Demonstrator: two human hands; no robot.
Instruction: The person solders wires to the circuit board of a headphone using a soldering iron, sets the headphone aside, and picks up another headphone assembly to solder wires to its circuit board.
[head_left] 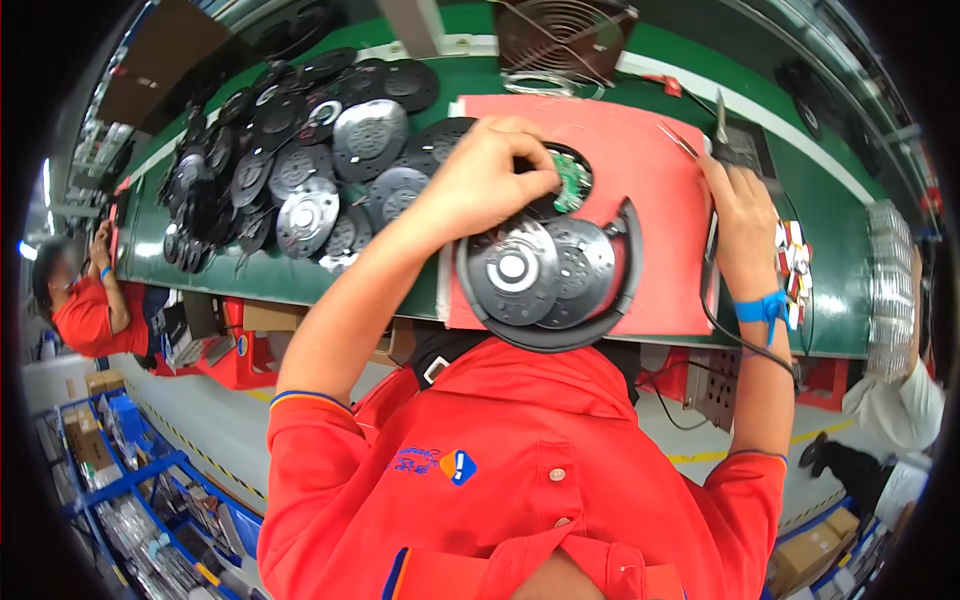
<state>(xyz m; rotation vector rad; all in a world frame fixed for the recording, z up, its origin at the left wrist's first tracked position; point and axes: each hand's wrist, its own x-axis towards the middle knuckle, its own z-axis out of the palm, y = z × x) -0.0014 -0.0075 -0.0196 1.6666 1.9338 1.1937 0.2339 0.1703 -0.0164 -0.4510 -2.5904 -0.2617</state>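
My left hand [495, 175] is closed, thumb and fingertips pinched at the left edge of a green circuit board [572, 184] in a round black housing. What the pinch holds is hidden. Just below lie two black discs [512, 268] inside a curved black rim [555, 338], on a pink mat [640, 150]. Over the mat's right edge, my right hand [740, 205] is closed around a thin metal-tipped tool [680, 140] pointing up and left. A black cable [712, 315] runs down beside this hand.
Many black and grey discs [370, 140] are heaped on the green table [420, 290] at left. A fan [562, 45] stands behind the mat. Small red and white parts [795, 262] and stacked clear trays [890, 290] lie at right. Other people are at both sides.
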